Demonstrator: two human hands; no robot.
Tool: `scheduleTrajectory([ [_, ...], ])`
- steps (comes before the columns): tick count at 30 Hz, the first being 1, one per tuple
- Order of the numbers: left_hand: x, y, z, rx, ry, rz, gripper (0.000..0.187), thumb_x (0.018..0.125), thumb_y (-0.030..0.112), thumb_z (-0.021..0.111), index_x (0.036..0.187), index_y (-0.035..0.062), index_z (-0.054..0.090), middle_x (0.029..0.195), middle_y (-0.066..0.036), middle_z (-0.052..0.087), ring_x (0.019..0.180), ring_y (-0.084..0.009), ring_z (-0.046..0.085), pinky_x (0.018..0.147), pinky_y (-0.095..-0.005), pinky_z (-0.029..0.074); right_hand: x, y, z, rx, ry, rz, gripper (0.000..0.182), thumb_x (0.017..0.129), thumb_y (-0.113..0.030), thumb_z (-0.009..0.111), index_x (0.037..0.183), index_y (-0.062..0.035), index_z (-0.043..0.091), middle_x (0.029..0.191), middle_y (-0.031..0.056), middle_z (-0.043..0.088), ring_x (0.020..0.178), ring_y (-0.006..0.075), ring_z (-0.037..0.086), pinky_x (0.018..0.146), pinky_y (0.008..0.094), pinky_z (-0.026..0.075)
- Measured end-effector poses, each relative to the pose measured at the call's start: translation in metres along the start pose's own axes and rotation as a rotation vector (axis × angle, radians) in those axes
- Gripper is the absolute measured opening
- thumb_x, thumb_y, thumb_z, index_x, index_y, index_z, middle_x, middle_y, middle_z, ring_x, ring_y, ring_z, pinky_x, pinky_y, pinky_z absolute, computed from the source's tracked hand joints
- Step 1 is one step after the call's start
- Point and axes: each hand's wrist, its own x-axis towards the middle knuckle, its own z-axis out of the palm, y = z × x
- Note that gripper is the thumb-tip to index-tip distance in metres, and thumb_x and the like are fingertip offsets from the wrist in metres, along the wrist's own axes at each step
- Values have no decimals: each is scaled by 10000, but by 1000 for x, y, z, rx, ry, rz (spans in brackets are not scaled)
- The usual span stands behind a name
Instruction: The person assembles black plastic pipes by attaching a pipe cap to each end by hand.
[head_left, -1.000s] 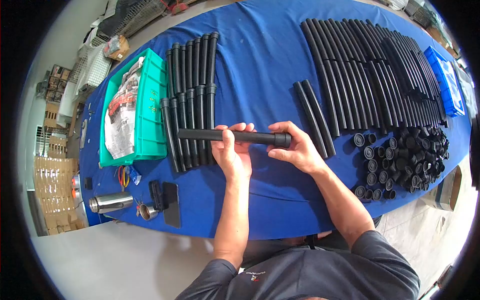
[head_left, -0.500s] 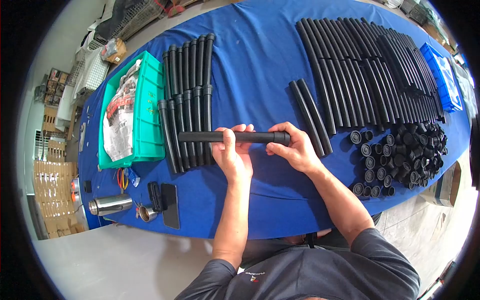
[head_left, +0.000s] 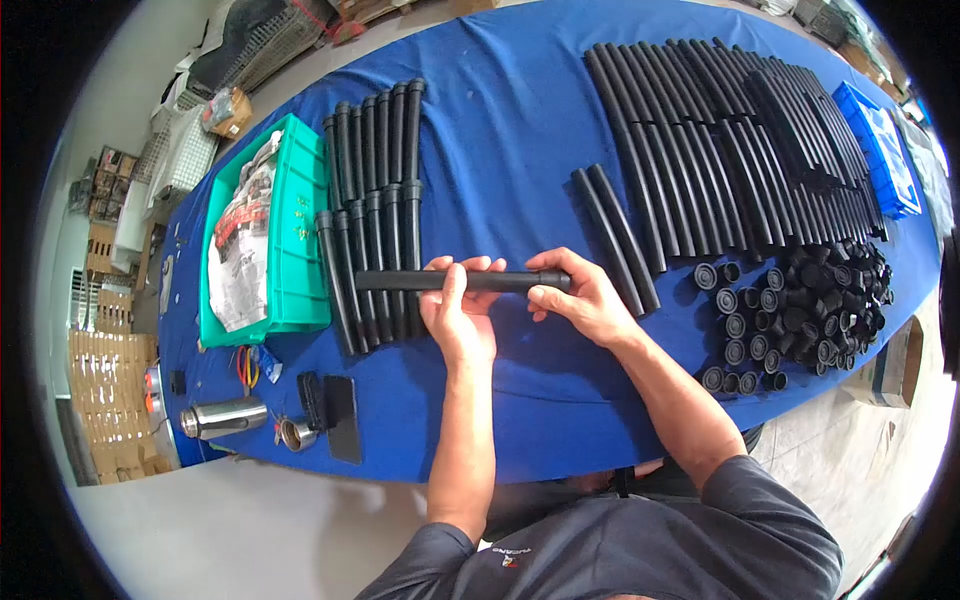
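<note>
A black tube (head_left: 393, 281) lies level across both hands over the middle of the table. My left hand (head_left: 462, 318) is closed around its middle, thumb in front and fingers behind. At the tube's right end sits a wider black cap (head_left: 548, 279), partly covered by my right hand (head_left: 588, 300), whose thumb and fingers grip it. Whether the cap is fully seated cannot be seen. Just behind my left hand lie capped tubes (head_left: 375, 235) in two rows. To the right of my right hand, two loose tubes (head_left: 620, 240) lie side by side.
Many bare tubes (head_left: 690, 185) and a heap of black caps (head_left: 810, 310) cover the right side of the blue cloth (head_left: 500, 130). On the left stand a green crate (head_left: 300, 240) with newspaper, a steel flask (head_left: 225, 418) and a phone (head_left: 343, 420). A blue bin (head_left: 880, 150) is far right.
My right hand's fingers have closed further over the cap, hiding more of it. Tube and hands have shifted slightly left, and the whole view has moved a little.
</note>
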Motion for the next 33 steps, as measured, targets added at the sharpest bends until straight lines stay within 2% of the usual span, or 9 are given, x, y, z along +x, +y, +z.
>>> scheduleTrajectory([
  [6,-1,-4,3,-57,-40,31,189,993,117,651,1133,72,533,974,-204,722,924,-372,745,788,-476,672,0,5,-2,89,19,18,344,968,-123,731,1224,36,565,937,115,714,829,183,720,764,324,612],
  [15,-5,-3,11,-10,-66,25,209,1020,168,629,1193,94,537,1058,-193,701,991,-339,735,790,-421,679,-2,6,0,-23,43,-113,326,985,-162,729,1211,10,569,878,57,686,791,115,676,727,284,558],
  [19,-5,-3,7,59,-51,-35,255,1025,183,622,1236,85,516,1090,-193,692,995,-336,731,805,-432,672,-5,0,3,-539,153,-455,336,933,-186,789,1175,-22,624,896,45,659,744,104,605,657,296,494],
  [22,-2,1,-2,88,-55,-18,280,1008,190,631,1241,87,515,1033,-168,704,943,-316,732,807,-421,646,-5,3,4,-399,46,-287,370,925,-206,801,1186,-11,627,861,45,655,735,110,599,638,307,494],
  [25,-3,5,2,68,-92,-17,253,1013,182,615,1232,85,531,995,-153,713,929,-304,733,844,-417,629,-6,-2,6,-40,-42,-1,379,933,-207,791,1194,4,615,862,51,666,767,121,636,648,333,517],
  [26,-5,4,7,55,-79,-25,248,1016,179,609,1231,84,531,987,-152,714,923,-303,733,839,-414,629,-5,1,5,-152,-19,-92,389,943,-218,779,1196,20,603,859,68,686,760,134,672,661,341,545],
  [29,-4,4,7,51,-49,-35,235,1023,168,595,1232,81,531,982,-155,715,920,-309,731,836,-414,627,0,14,7,-696,149,-727,402,934,-212,780,1205,23,600,831,75,688,736,160,686,661,349,548],
  [30,-3,4,3,57,-41,-37,231,1026,165,590,1232,80,531,983,-157,714,922,-313,730,836,-416,626,-4,10,9,-674,134,-645,406,901,-192,793,1204,9,611,856,100,682,767,208,697,689,370,545],
  [33,-1,7,-3,30,-112,-9,232,1031,164,590,1236,75,528,1000,-165,712,932,-318,727,838,-415,623,-11,-17,9,-317,-75,13,377,859,-136,772,1179,-4,620,924,174,662,852,300,684,742,393,533],
])
